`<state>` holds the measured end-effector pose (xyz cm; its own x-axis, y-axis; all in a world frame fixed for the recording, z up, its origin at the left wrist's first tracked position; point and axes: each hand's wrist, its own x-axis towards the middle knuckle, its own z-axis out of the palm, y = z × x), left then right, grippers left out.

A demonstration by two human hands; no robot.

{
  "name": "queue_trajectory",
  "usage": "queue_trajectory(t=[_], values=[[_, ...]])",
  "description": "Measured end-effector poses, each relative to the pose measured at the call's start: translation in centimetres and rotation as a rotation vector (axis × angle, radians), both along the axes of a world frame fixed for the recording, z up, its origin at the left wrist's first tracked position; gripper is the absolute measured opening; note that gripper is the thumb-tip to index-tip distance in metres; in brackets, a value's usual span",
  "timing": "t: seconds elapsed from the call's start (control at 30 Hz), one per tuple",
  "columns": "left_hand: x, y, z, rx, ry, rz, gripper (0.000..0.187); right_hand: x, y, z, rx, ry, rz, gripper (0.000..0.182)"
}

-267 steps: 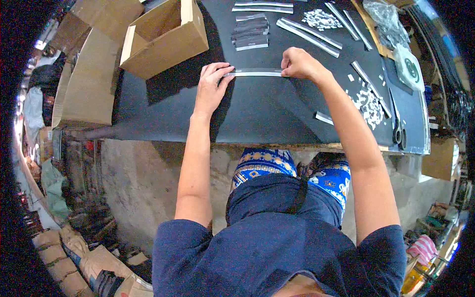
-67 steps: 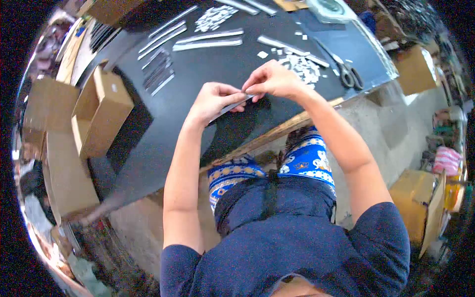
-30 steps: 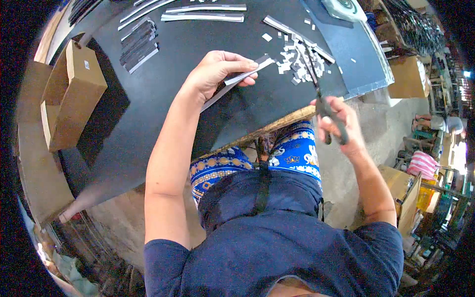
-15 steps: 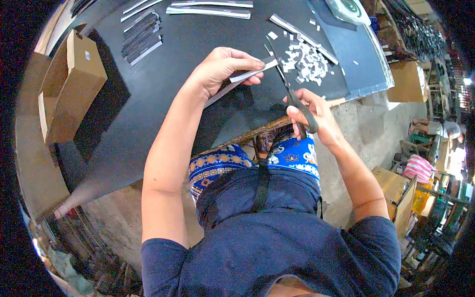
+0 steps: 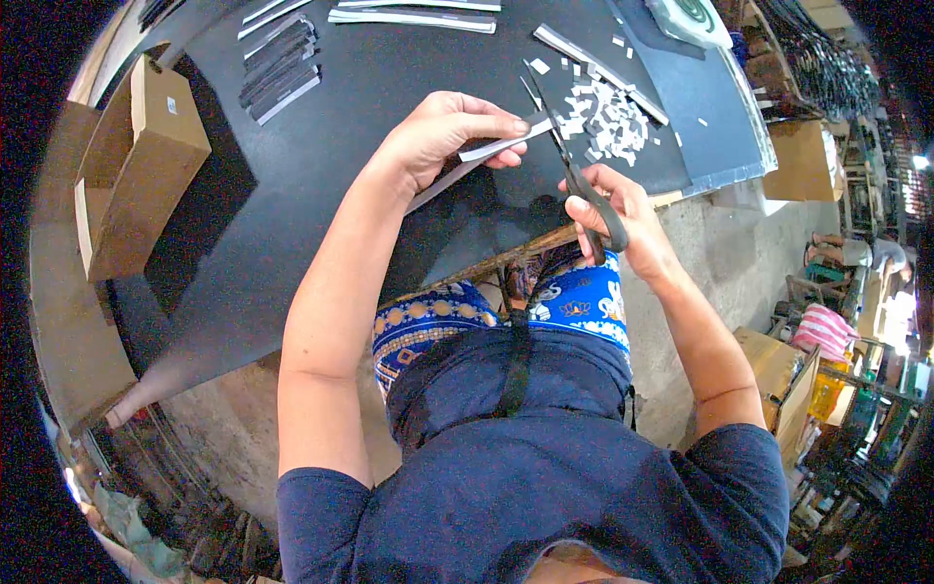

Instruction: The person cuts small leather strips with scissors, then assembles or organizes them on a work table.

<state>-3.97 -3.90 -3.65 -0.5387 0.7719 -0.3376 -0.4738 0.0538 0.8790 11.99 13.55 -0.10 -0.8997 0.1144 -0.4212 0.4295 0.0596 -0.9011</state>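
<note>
My left hand [image 5: 452, 136] pinches a white-and-grey strip [image 5: 484, 150] between thumb and fingers; its other part trails back under the wrist. Black scissors [image 5: 574, 173] are gripped in my right hand [image 5: 623, 214], fingers wrapped round the handles. Their blades point away from me and stand slightly apart, with the strip's end between them. Just beyond the blades lies a heap of small white cut pieces [image 5: 608, 122] on the dark table [image 5: 341, 127]. A long white-edged strip [image 5: 593, 68] lies across the far side of the heap.
Bundled dark strips [image 5: 280, 73] and long white-edged strips [image 5: 413, 18] lie at the table's far side. An open cardboard box [image 5: 161, 165] stands at the left. Another carton [image 5: 800, 161] is beyond the right edge. A person [image 5: 876, 255] is in the right background.
Both hands have shifted slightly to the right with the strip and scissors. The scissor blades still straddle the strip's end.
</note>
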Motion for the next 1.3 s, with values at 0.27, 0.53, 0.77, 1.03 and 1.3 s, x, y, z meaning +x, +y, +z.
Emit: queue_trajectory(t=[0.27,0.53,0.77,1.03,1.3], values=[[-0.1,0.0,-0.2,0.008,-0.02,-0.001,0.031,0.0,-0.1,0.0,-0.016,0.013,0.001,0.046],[-0.1,0.1,-0.2,0.015,-0.033,0.015,0.03,0.1,0.0,-0.3,-0.014,0.016,0.01,0.042],[-0.1,0.1,-0.3,0.027,-0.04,0.002,0.03,0.4,-0.2,0.1,-0.036,-0.029,-0.014,0.04],[-0.2,0.0,-0.5,0.04,-0.046,-0.014,0.027,0.8,-0.3,0.0,-0.031,-0.024,-0.014,0.038],[-0.3,-0.1,-0.6,0.022,-0.058,-0.059,0.022,1.3,-0.1,-0.4,-0.044,-0.059,-0.01,0.034]])
